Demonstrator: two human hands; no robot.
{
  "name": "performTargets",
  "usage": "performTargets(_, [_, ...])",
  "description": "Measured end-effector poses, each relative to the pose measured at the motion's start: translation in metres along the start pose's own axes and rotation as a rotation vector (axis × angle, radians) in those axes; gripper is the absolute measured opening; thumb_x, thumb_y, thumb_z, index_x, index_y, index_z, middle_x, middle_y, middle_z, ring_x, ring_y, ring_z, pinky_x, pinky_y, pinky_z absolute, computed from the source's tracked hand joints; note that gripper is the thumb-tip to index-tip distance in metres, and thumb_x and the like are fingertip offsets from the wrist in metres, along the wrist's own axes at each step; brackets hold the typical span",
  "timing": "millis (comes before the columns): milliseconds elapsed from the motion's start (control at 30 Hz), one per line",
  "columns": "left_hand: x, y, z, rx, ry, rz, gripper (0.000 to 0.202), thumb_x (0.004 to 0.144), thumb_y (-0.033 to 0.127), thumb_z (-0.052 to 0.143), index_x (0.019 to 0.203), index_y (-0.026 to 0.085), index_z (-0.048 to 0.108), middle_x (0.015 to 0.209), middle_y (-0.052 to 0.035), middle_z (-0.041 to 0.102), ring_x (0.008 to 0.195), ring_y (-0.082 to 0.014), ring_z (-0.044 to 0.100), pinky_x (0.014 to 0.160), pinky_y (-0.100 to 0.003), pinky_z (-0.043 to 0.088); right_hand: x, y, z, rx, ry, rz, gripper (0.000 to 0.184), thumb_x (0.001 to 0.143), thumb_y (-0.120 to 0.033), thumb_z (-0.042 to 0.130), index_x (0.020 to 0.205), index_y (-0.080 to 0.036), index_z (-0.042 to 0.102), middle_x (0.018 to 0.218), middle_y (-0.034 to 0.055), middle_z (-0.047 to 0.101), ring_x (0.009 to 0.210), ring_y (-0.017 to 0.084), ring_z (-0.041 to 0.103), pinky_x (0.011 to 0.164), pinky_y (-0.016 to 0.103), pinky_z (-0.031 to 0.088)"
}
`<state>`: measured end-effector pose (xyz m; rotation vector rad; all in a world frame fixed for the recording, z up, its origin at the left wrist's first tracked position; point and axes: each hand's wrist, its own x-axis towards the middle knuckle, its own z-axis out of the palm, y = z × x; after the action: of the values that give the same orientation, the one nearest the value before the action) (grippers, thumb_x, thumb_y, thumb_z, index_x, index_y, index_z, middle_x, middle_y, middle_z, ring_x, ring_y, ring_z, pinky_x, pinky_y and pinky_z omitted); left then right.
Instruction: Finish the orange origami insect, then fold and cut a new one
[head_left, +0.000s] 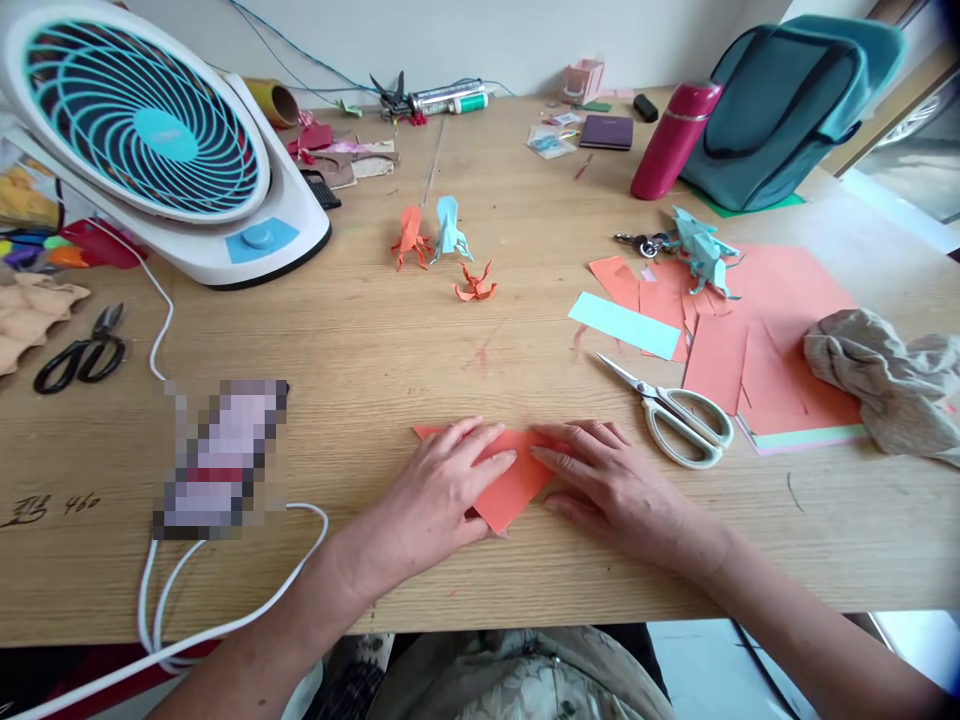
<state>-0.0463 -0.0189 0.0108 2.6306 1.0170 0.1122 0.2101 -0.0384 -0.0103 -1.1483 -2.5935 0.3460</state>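
A folded sheet of orange paper [514, 490] lies on the table close to the front edge, one corner pointing toward me. My left hand [454, 475] holds it down from the left, fingers across its top and thumb along the lower left side. From the right, my right hand [604, 480] grips its upper right edge with bent fingers, the thumb low beside it. Part of the sheet is hidden under both hands. White-handled scissors [686, 425] lie with blades apart, just beyond my right hand.
Folded paper figures, an orange one [411, 238] and a light blue one [448, 228], stand mid-table. Orange sheets [787, 365] and a light blue strip [625, 325] lie at right. A fan [255, 240], a phone [225, 455] and black scissors [86, 355] occupy the left.
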Motion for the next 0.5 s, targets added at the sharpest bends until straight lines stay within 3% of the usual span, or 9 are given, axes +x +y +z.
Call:
performTargets(167, [-0.003, -0.008, -0.002, -0.106, -0.006, -0.003, 0.078, 0.066, 0.04, 0.09, 0.135, 0.022, 0.059, 0.152, -0.0136, 0.049, 0.142, -0.0352, 0.04, 0.114, -0.057, 0.041, 0.001, 0.005, 0.004, 0.025, 0.031, 0.007, 0.038, 0.099, -0.033, 0.056, 0.133, -0.02, 0.062, 0.135, 0.0152, 0.062, 0.113, 0.029, 0.057, 0.093, 0.048, 0.049])
performTargets(500, [0.0, -0.019, -0.008, -0.21, -0.032, 0.045, 0.066, 0.072, 0.04, 0.085, 0.131, 0.022, 0.064, 0.152, -0.0134, 0.05, 0.143, -0.0329, 0.039, 0.116, -0.054, 0.039, 0.003, 0.006, 0.004, 0.052, 0.021, 0.021, 0.035, 0.101, -0.033, 0.051, 0.131, -0.018, 0.062, 0.132, 0.0147, 0.062, 0.111, 0.028, 0.056, 0.093, 0.047, 0.047])
